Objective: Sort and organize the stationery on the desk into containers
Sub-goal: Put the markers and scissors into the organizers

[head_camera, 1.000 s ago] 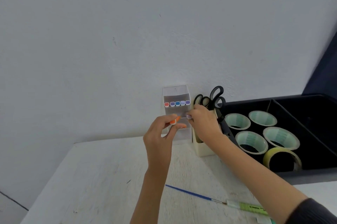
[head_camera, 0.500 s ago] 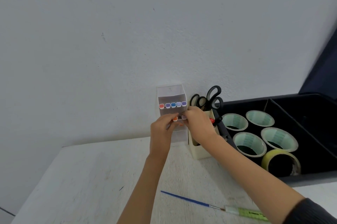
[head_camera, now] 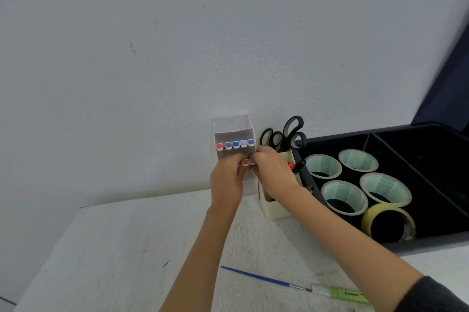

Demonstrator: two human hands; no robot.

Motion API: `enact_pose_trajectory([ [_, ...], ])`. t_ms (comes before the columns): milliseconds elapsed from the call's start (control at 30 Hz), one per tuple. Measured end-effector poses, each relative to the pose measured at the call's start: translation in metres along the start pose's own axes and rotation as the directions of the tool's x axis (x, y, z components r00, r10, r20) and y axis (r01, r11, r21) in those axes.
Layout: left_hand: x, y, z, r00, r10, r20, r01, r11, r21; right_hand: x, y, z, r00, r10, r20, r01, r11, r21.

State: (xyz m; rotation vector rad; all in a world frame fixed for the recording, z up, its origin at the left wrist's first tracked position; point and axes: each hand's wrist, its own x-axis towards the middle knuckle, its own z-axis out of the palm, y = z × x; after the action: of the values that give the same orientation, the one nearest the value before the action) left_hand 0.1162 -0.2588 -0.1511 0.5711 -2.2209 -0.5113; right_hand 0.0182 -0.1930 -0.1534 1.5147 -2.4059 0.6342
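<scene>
Two grips meet fingertip to fingertip at the lower tier of a clear plastic stepped marker holder point(head_camera: 232, 126). The left grip point(head_camera: 227, 179) pinches an orange-capped white marker point(head_camera: 245, 162), and the right grip point(head_camera: 272, 172) pinches a lilac-capped white marker point(head_camera: 252, 161) just beside it. Both caps face outward, probably so the colours read at a glance, and the pair looks about to be seated side by side.

Just above the grips, a row of five capped markers point(head_camera: 236, 144) fills the upper tier the same way. Just right of the right grip stands a cream rectangular pen pot point(head_camera: 275, 207) with black-handled scissors point(head_camera: 291, 131) stored handles up, easy to pull out. Farther right, a black divided tray point(head_camera: 431, 139) keeps four pale green tape rolls point(head_camera: 344, 197) and one yellow tape roll point(head_camera: 388, 223) lying flat together.

Below the grips, toward the person, a blue-handled paintbrush point(head_camera: 256, 277) and a green highlighter point(head_camera: 342, 294) lie loose on the white counter point(head_camera: 114, 248), apparently not yet sorted.
</scene>
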Motion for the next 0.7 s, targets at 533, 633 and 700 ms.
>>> enact_pose_trajectory([
  [533, 0.001, 0.019, -0.017, 0.984, -0.138, 0.111, 0.149, 0.985, -0.093, -0.020, -0.020, -0.035, 0.994, 0.099, 0.039, -0.101, 0.993, 0.062],
  [633, -0.018, 0.040, -0.031, 0.993, -0.120, -0.025, 0.114, 0.980, -0.162, -0.044, -0.025, -0.055, 0.992, 0.110, -0.059, -0.097, 0.978, 0.183],
  [700, -0.034, 0.056, -0.039, 0.989, -0.130, -0.064, 0.111, 0.963, -0.246, -0.064, -0.025, -0.067, 0.985, 0.130, -0.117, -0.091, 0.952, 0.292],
])
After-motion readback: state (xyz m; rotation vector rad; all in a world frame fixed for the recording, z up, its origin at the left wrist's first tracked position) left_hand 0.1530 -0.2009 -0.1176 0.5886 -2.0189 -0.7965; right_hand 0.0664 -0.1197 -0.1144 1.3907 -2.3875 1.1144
